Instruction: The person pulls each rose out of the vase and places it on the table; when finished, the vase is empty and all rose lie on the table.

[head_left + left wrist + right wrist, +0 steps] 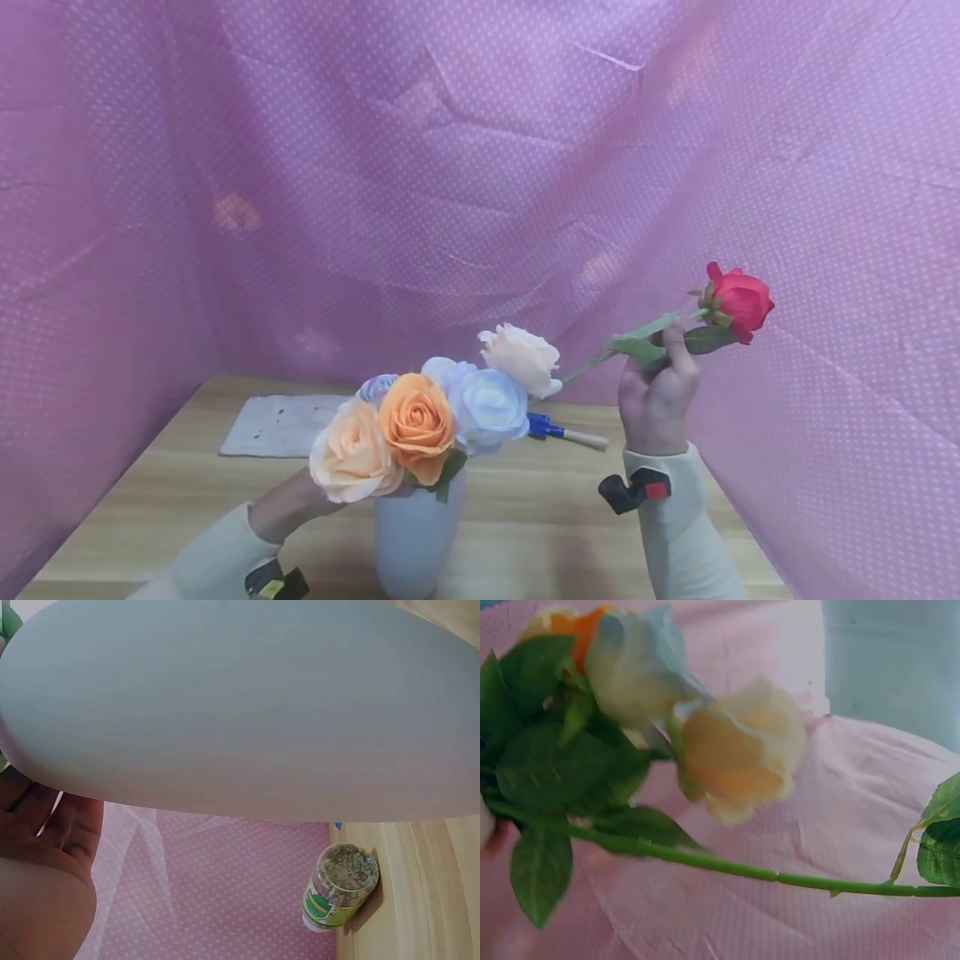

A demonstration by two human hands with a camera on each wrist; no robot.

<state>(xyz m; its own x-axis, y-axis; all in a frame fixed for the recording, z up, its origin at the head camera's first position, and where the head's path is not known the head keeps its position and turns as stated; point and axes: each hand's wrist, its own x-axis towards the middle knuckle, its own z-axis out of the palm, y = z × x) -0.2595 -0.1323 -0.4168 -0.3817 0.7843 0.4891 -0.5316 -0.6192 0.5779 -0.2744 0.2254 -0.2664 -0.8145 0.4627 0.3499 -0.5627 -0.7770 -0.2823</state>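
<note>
A pale blue-grey vase (416,542) stands at the front middle of the table, holding peach, orange, pale blue and cream artificial roses (491,408). My left hand (56,832) grips the vase by its neck; in the head view the blooms mostly cover it. To the right, my right hand (660,396) is raised and pinches the stem of a red rose (741,302) just below its bloom. The rose lies nearly sideways, its leafy stem slanting down left toward the bouquet. In the right wrist view the green stem (780,877) passes in front of the bouquet's leaves.
A white cloth (262,425) with dark marks lies at the back left. Behind the bouquet is a blue tool (577,435) with a pale handle. A clear jar of granules (341,889) shows in the left wrist view. Pink dotted cloth (450,208) surrounds the table.
</note>
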